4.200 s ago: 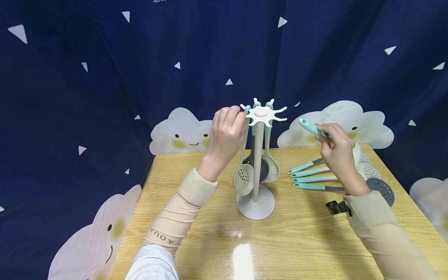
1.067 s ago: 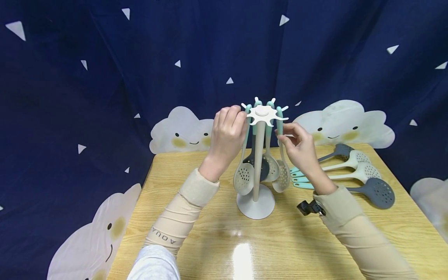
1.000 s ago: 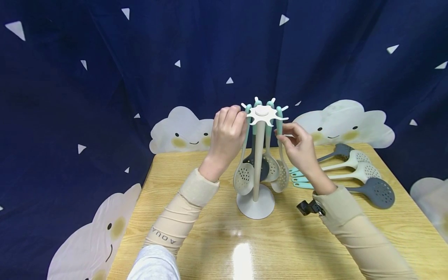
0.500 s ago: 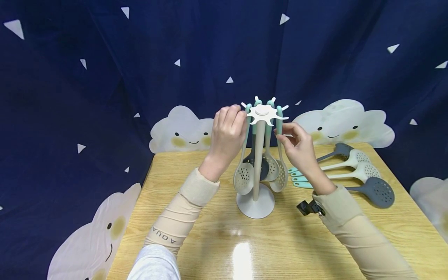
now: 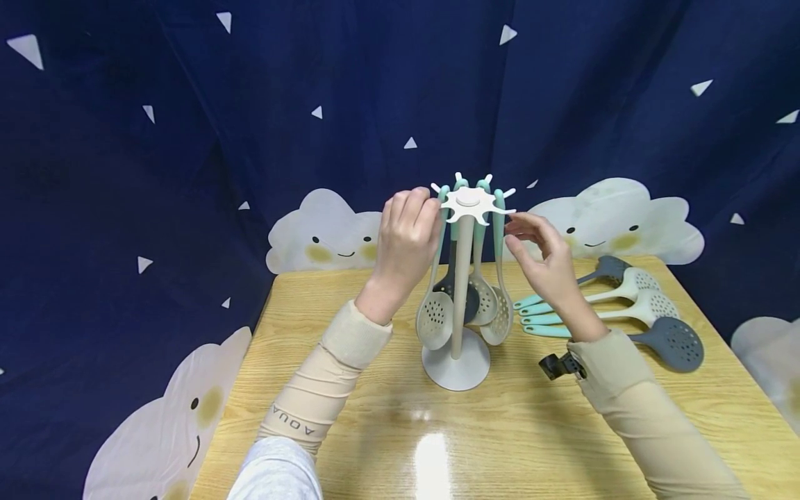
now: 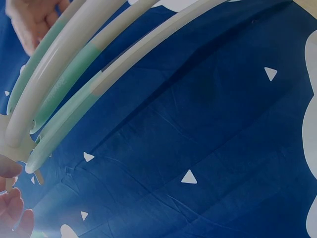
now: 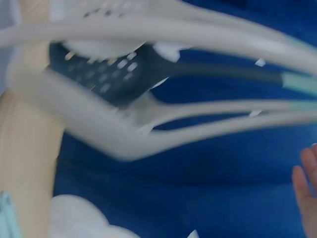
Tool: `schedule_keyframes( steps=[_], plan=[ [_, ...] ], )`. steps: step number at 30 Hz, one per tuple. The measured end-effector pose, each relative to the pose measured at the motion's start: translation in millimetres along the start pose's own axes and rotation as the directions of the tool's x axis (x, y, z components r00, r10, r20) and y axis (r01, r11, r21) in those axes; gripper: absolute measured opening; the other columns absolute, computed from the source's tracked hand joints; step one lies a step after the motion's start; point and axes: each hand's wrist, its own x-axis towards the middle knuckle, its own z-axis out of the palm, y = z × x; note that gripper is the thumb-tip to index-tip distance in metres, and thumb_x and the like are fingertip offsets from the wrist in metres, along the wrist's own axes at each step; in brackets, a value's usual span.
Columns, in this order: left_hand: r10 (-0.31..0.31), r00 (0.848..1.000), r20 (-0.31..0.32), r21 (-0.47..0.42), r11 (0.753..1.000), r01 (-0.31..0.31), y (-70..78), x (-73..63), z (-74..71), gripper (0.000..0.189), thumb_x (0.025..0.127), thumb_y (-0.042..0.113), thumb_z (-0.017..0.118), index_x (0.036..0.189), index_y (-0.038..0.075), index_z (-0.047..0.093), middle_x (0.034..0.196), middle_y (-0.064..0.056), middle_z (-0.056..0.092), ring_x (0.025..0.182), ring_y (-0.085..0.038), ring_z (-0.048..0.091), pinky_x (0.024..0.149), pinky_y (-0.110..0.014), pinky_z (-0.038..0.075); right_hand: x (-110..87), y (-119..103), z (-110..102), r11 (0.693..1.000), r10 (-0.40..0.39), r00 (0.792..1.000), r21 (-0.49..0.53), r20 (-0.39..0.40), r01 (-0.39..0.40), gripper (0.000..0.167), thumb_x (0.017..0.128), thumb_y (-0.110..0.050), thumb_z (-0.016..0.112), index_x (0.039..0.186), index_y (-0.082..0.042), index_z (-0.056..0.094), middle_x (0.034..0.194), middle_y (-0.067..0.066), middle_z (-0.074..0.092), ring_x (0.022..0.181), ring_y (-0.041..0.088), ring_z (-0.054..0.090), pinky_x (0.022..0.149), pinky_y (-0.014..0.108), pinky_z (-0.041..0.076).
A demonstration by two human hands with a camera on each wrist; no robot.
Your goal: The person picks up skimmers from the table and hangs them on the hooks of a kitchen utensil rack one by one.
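A white utensil rack (image 5: 460, 292) with a hooked top stands on the table. My left hand (image 5: 406, 239) is at the left of its top; in the left wrist view the fingertips (image 6: 9, 167) pinch one of the white hooks. Mint-handled utensils hang around the pole: a pale slotted spoon (image 5: 435, 319) at the left, a dark perforated one (image 5: 473, 303) partly hidden behind, and two pale slotted ones at the right. My right hand (image 5: 550, 260) is just right of the outermost slotted spoon (image 5: 498, 321), apart from it, thumb and fingers spread, holding nothing.
Several mint-handled utensils lie side by side at the table's right, including a dark skimmer (image 5: 675, 344) in front and a pale one (image 5: 650, 307) behind it. The wooden table (image 5: 350, 423) backs onto a dark blue curtain (image 5: 350, 90) with cloud shapes.
My right hand brought a mint-handled slotted spoon from the right onto a rack hook, then let go and drew back slightly rightwards. The left hand has stayed at the rack's top.
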Motion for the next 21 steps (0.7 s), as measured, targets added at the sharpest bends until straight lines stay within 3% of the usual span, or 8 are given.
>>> schedule_keyframes(
  steps=[3, 8, 13, 18, 21],
  plan=[
    [0.0, 1.0, 0.0, -0.002, 1.0, 0.0, -0.1, 0.1, -0.1, 0.009, 0.085, 0.0, 0.054, 0.077, 0.002, 0.057, 0.087, -0.01, 0.057, 0.08, -0.025, 0.05, 0.072, -0.032, 0.042, -3.0, 13, -5, 0.99, -0.1, 0.994, -0.107, -0.031, 0.097, 0.031, 0.077, 0.017, 0.056, 0.108, 0.014, 0.054, 0.093, 0.027, 0.058, 0.09, 0.013, 0.056, 0.084, 0.022, 0.042],
    [-0.001, 1.0, 0.0, -0.006, 1.0, 0.001, 0.0, 0.3, -0.7, 0.009, 0.085, 0.0, 0.054, 0.077, 0.002, 0.057, 0.087, -0.011, 0.057, 0.08, -0.025, 0.05, 0.072, -0.032, 0.042, -16.7, 54, -18, 0.943, -0.185, 0.983, -0.285, -0.01, 0.174, 0.03, 0.076, 0.008, 0.061, 0.106, 0.008, 0.059, 0.096, 0.02, 0.061, 0.091, 0.026, 0.055, 0.086, 0.022, 0.04],
    [-0.003, 1.0, 0.0, -0.005, 1.0, 0.003, 0.3, 0.3, -0.7, 0.009, 0.085, 0.0, 0.054, 0.077, 0.002, 0.056, 0.088, -0.01, 0.057, 0.08, -0.025, 0.049, 0.073, -0.032, 0.042, -34.3, 86, -33, 0.86, -0.191, 0.971, -0.453, 0.141, 0.235, 0.03, 0.079, -0.002, 0.061, 0.107, 0.006, 0.059, 0.102, 0.02, 0.061, 0.093, 0.034, 0.055, 0.087, 0.039, 0.042],
    [-0.005, 1.0, -0.005, -0.001, 1.0, 0.005, 0.4, 0.1, -0.3, 0.01, 0.086, 0.0, 0.054, 0.076, 0.002, 0.057, 0.088, -0.01, 0.057, 0.08, -0.025, 0.05, 0.073, -0.032, 0.043, -53.5, 109, -48, 0.751, -0.161, 0.927, -0.567, 0.338, 0.337, 0.035, 0.076, -0.007, 0.062, 0.108, 0.004, 0.058, 0.102, 0.02, 0.06, 0.094, 0.037, 0.056, 0.083, 0.051, 0.042],
    [-0.007, 1.0, -0.006, 0.001, 1.0, 0.007, 0.4, -0.1, -0.1, 0.01, 0.086, 0.0, 0.054, 0.076, 0.002, 0.057, 0.088, -0.01, 0.057, 0.08, -0.025, 0.05, 0.073, -0.032, 0.043, -66.5, 120, -55, 0.732, -0.11, 0.913, -0.589, 0.393, 0.342, 0.036, 0.075, -0.008, 0.064, 0.109, 0.003, 0.058, 0.103, 0.02, 0.059, 0.095, 0.037, 0.055, 0.084, 0.053, 0.041]
  ],
)
